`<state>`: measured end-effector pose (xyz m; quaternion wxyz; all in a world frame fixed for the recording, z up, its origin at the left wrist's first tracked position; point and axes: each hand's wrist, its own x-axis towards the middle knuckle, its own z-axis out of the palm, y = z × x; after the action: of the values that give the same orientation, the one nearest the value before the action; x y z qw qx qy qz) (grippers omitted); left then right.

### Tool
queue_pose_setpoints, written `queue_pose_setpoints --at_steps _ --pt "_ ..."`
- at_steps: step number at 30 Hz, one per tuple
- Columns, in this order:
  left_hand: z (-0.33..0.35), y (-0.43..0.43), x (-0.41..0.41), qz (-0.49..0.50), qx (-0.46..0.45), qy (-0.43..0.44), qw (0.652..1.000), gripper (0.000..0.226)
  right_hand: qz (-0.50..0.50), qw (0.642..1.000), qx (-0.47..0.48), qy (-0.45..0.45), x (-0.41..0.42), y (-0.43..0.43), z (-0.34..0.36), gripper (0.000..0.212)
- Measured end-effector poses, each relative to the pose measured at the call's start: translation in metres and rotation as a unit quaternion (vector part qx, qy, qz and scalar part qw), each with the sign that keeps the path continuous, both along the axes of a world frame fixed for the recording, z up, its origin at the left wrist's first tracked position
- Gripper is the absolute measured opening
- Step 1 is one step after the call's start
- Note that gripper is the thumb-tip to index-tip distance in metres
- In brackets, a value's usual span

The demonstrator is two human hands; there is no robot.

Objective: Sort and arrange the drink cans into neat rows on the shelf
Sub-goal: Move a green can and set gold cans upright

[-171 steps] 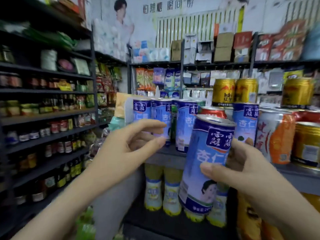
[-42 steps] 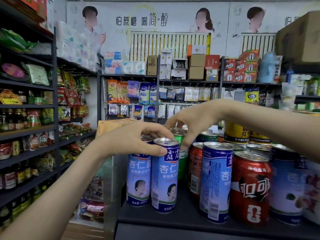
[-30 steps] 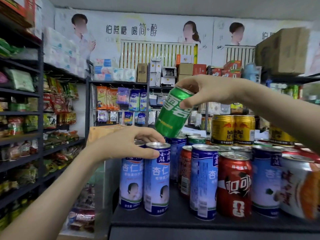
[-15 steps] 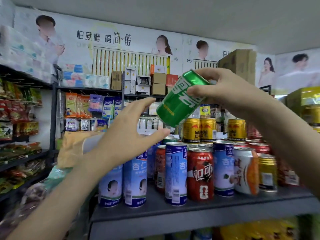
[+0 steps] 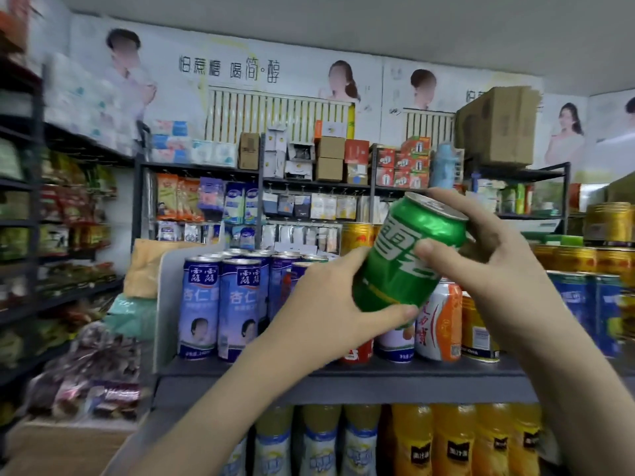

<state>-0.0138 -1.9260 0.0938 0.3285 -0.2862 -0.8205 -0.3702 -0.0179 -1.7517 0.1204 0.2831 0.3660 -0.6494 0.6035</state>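
We hold a green can (image 5: 409, 255) tilted in mid-air, top toward the upper right, in front of the cans standing on the shelf (image 5: 343, 383). Left hand (image 5: 326, 304) wraps its lower end; right hand (image 5: 491, 266) grips its upper half, thumb across the label. Tall blue cans (image 5: 220, 304) stand upright in rows at the shelf's left end.

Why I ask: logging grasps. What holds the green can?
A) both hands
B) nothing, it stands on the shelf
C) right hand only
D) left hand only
A: the left hand grips the green can low, and the right hand grips it near the top.
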Motion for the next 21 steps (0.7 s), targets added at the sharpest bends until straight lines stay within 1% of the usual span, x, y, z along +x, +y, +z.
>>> queue_pose_setpoints --at_steps 3,6,8,12,14,17,21 --pt "-0.011 0.024 0.003 0.023 0.038 0.003 0.999 0.05 0.074 0.995 -0.05 -0.035 -0.006 0.015 -0.01 0.068" --pt "-0.032 0.046 0.005 0.06 0.092 0.02 0.994 0.048 0.108 0.992 -0.043 -0.05 -0.009 0.025 -0.026 0.053" --pt "-0.045 0.056 0.006 0.069 0.134 0.02 0.988 0.046 0.11 0.991 -0.038 -0.065 -0.01 0.026 -0.036 0.052" --pt "-0.058 0.07 0.005 0.097 0.185 0.024 0.978 0.042 0.064 0.995 -0.03 -0.074 -0.016 0.018 -0.052 0.061" --pt "-0.06 0.073 0.003 0.116 0.194 0.025 0.974 0.04 0.047 0.996 -0.035 -0.066 -0.018 0.013 -0.055 0.055" --pt "-0.059 0.071 -0.001 0.129 0.203 0.024 0.97 0.041 0.056 0.994 -0.051 -0.074 -0.022 0.005 -0.056 0.051" --pt "-0.059 0.062 -0.002 0.122 0.2 0.021 0.972 0.05 0.077 0.99 -0.075 -0.094 -0.026 -0.003 -0.058 0.046"
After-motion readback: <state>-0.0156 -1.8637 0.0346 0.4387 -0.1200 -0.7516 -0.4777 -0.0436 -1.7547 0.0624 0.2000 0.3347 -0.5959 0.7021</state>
